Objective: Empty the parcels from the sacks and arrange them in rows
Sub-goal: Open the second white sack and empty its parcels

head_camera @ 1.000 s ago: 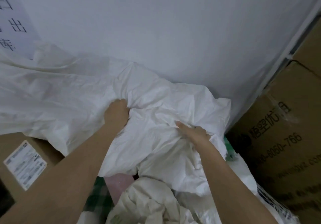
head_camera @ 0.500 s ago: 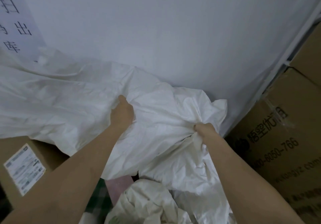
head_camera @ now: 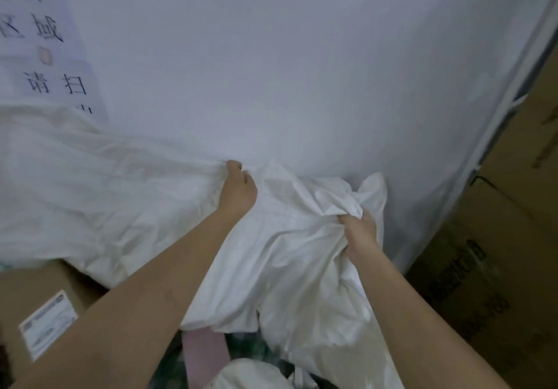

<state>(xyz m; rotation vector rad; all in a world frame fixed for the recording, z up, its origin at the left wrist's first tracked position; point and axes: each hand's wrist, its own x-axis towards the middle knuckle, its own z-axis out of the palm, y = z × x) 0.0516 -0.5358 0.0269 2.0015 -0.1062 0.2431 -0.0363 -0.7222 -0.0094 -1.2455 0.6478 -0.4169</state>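
I see both hands clenched on the white sack: left hand bunches cloth at 11 o'clock, right hand at 3 o'clock. A labelled cardboard box sits at 8 o'clock.

sack: plain white where your hands bunch it, greyer in the creases
left sack: the same white, no print that you can see
wall: pale white with a bluish-grey cast
notice: white sheet with black characters and one small beige square
left box: brown cardboard; its label is white with dark print too blurred for you to read
right boxes: darker brown cardboard with black lettering
parcel: dusty pink, just below the sack
cloth: dark green with a pale checked pattern, beside the pink
bag: off-white, creamier than the sack
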